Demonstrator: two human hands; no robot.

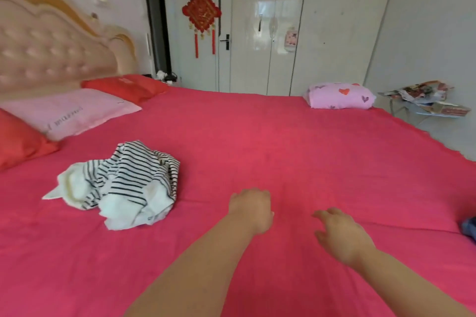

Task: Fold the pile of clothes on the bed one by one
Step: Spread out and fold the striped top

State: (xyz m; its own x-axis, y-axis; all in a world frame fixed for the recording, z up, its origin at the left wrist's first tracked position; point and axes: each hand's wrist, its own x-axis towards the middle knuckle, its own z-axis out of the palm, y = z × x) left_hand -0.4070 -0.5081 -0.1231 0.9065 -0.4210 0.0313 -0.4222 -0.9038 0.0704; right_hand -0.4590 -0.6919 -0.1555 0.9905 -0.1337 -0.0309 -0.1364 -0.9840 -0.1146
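A crumpled pile of black-and-white striped and plain white clothes (pixel 121 185) lies on the pink-red bedsheet (pixel 283 141), left of centre. My left hand (pixel 251 207) hovers over the sheet to the right of the pile, fingers curled under, holding nothing that I can see. My right hand (pixel 340 234) is further right, fingers loosely spread and pointing left, empty. Neither hand touches the clothes.
A pink pillow (pixel 69 113) and red pillows (pixel 126 87) lie by the padded headboard (pixel 51 51). A lilac heart-print pillow (pixel 340 96) sits at the far edge. A small table with papers (pixel 425 100) stands at the right. Some blue fabric (pixel 470 229) shows at the right edge.
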